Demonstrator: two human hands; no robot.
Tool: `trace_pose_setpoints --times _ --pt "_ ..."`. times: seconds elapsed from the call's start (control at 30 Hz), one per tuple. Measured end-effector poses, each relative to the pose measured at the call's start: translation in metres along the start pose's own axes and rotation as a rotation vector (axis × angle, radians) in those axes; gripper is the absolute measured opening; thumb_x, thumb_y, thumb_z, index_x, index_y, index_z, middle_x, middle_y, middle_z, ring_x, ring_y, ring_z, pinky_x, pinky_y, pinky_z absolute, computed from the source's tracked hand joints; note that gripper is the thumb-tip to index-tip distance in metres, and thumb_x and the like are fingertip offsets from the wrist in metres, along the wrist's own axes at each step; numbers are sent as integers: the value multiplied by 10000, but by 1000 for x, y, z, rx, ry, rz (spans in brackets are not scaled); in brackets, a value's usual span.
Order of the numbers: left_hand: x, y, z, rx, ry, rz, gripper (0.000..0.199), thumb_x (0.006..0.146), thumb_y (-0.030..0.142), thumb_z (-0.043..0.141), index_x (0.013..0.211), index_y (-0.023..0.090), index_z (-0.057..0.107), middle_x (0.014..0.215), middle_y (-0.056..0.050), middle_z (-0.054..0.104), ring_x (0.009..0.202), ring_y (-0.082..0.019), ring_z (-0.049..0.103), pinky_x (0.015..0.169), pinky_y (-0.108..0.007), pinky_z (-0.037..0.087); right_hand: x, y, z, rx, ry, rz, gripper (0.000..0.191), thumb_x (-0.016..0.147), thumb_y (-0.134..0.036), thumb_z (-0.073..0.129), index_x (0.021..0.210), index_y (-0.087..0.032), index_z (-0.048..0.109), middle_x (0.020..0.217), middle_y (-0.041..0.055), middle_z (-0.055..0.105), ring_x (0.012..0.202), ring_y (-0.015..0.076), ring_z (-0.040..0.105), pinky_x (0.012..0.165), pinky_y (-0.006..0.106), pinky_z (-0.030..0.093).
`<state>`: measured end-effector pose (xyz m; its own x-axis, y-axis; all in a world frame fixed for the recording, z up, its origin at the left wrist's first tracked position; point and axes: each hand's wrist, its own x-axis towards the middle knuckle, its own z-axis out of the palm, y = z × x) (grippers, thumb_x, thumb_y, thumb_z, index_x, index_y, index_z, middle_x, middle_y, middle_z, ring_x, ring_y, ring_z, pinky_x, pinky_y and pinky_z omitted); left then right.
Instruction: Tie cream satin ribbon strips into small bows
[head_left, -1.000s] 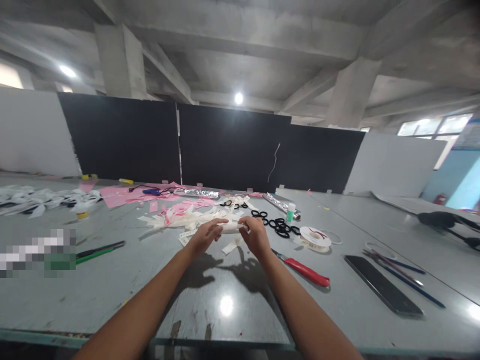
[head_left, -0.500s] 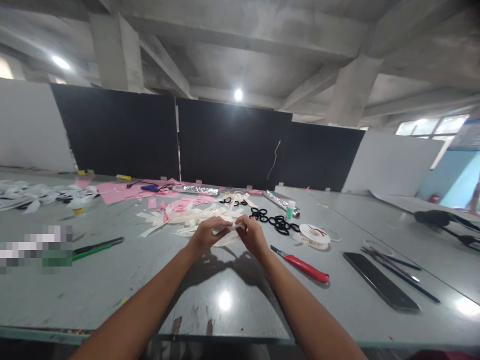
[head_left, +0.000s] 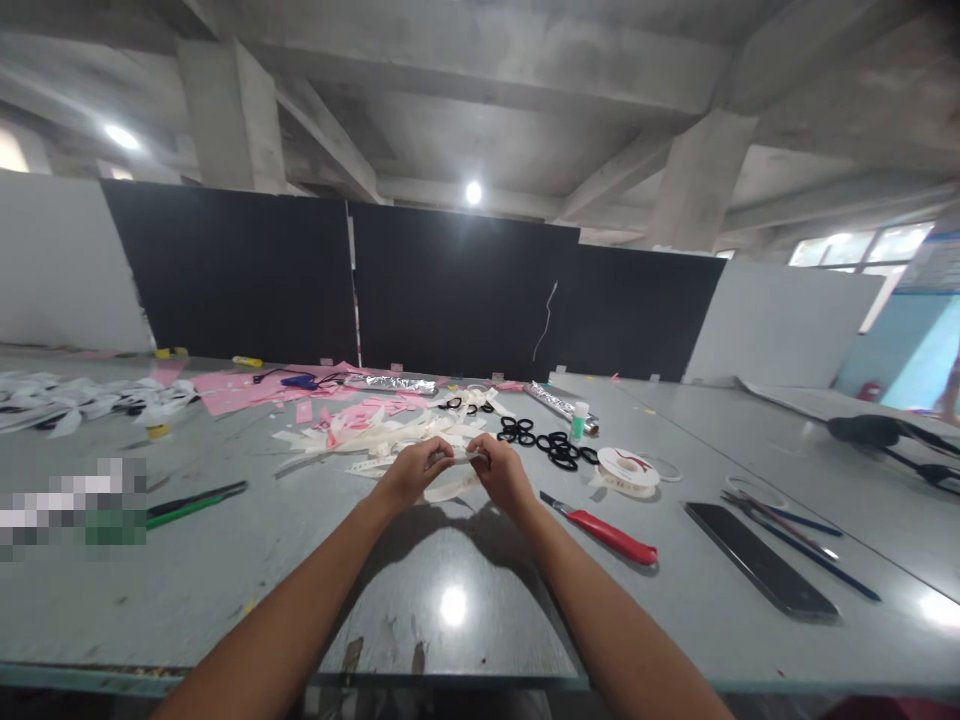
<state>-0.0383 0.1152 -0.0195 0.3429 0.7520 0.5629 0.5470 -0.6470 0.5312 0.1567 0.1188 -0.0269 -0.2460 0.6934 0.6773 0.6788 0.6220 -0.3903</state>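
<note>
Both my hands meet above the grey table [head_left: 450,600], pinching one cream ribbon strip [head_left: 450,487] between them. My left hand [head_left: 411,473] grips its left end and my right hand [head_left: 501,474] grips its right end. The strip sags in a loop below the fingers. Just beyond the hands lies a heap of cream ribbon pieces [head_left: 382,435] mixed with pink scraps. Several black hair ties [head_left: 551,445] lie to the right of that heap.
A red-handled utility knife [head_left: 604,532] lies right of my right hand, a ribbon spool [head_left: 628,468] behind it. A black phone [head_left: 759,571] and pens [head_left: 795,545] are at the right. Green and black pens [head_left: 196,500] lie left. Pink paper [head_left: 247,388] is at the back.
The ribbon strip has been folded so it now droops in a loop under my fingers. Both hands stayed together, shifting only slightly nearer.
</note>
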Motion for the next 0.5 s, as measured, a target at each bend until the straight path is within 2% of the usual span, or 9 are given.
trace_pose_setpoints --times 0.13,0.33,0.4,0.5 --pt "1 2 1 22 -28 -21 340 865 503 451 840 181 558 664 23 545 607 -133 472 600 -247 353 0 1 -1 -38 -3 6 158 827 -159 508 928 -221 612 671 0 569 696 177 473 649 230 318" --pt "1 6 5 -73 79 -59 350 865 514 432 811 182 528 721 4 565 665 -146 496 644 -254 380 3 1 -3 -44 15 40 124 866 -258 507 919 -223 614 704 11 591 696 177 497 642 231 314" --pt "2 5 3 -153 149 -80 332 869 492 432 790 182 522 803 -19 613 719 -154 535 678 -257 401 5 6 -5 -26 50 84 130 867 -280 500 920 -226 605 707 6 598 688 176 504 636 232 312" --pt "6 8 -8 -195 349 -114 296 856 453 465 769 180 538 911 -42 647 795 -163 566 726 -265 419 7 17 -7 15 109 189 134 847 -272 489 918 -231 595 706 -8 598 645 166 504 611 231 309"
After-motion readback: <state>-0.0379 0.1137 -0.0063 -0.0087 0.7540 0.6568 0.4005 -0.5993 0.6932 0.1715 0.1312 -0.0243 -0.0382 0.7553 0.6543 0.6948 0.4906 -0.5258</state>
